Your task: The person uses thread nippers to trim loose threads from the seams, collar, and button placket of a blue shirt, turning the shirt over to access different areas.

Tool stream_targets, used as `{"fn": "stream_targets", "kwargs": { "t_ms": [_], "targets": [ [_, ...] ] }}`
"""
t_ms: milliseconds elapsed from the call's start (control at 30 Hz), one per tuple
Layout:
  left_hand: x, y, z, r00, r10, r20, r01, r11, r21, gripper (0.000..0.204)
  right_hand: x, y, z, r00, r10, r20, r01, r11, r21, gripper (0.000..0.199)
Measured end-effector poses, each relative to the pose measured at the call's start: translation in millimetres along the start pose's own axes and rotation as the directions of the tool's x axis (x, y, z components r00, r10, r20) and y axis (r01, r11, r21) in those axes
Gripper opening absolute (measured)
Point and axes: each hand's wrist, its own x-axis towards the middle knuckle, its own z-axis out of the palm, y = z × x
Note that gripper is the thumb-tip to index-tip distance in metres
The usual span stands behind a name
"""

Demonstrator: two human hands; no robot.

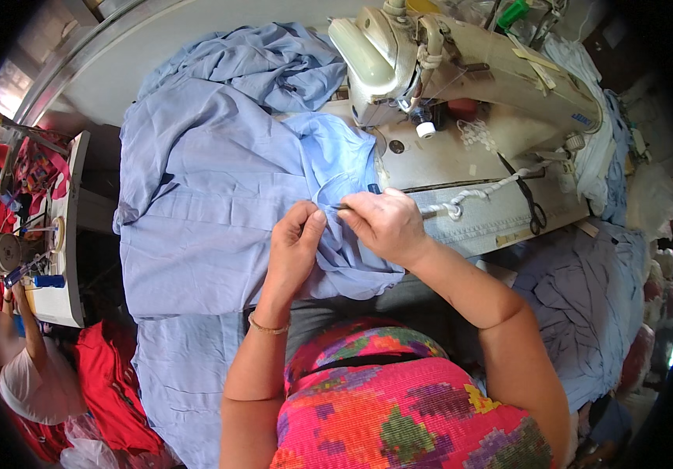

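Note:
A light blue garment (203, 227) spreads across the sewing table and hangs over its front edge. My left hand (297, 242) pinches a fold of it between thumb and forefinger. Close beside, my right hand (387, 223) is closed around a small tool (374, 188) with a dark blue end. A thin dark tip points from the fingers toward the pinched cloth; most of the tool is hidden, so its exact kind cannot be made out. Just beyond both hands, the cream sewing machine (375, 70) stands with its needle area clear of the cloth I hold.
Black scissors (530, 199) lie on the right of the machine bed, by a twisted white cloth strip (469, 195). Heaped blue fabric (579, 305) is at the right, another blue pile (250, 62) at the back. At far left a co-worker (35, 375) sits at another machine.

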Motion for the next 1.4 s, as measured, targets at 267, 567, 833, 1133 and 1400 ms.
{"fn": "stream_targets", "kwargs": {
  "t_ms": [267,567,833,1133,1400],
  "targets": [
    [1.4,-4.3,1.9,0.996,0.077,-0.049,-0.083,0.99,-0.118,0.011,9.9,3.3,-3.7,0.93,0.307,0.203,-0.366,0.707,0.606,0.031],
    [0.9,-1.4,4.6,0.991,0.077,-0.111,-0.088,0.991,-0.104,0.007,18.5,0.3,0.3,0.898,0.316,0.307,-0.44,0.602,0.666,0.032],
    [-0.7,0.8,1.1,0.994,0.074,-0.078,-0.083,0.989,-0.124,0.01,20.2,-3.4,-10.5,0.933,0.277,0.228,-0.357,0.788,0.501,0.028],
    [0.2,-0.4,3.1,0.989,0.121,-0.088,-0.125,0.992,-0.034,0.012,7.9,-8.4,-25.2,0.969,0.105,0.223,-0.126,0.989,0.08,0.026],
    [0.6,-0.9,3.7,0.981,0.178,-0.077,-0.174,0.983,0.056,0.009,8.9,-9.4,-25.8,0.962,0.1,0.253,-0.097,0.995,-0.027,0.026]
  ]
}}
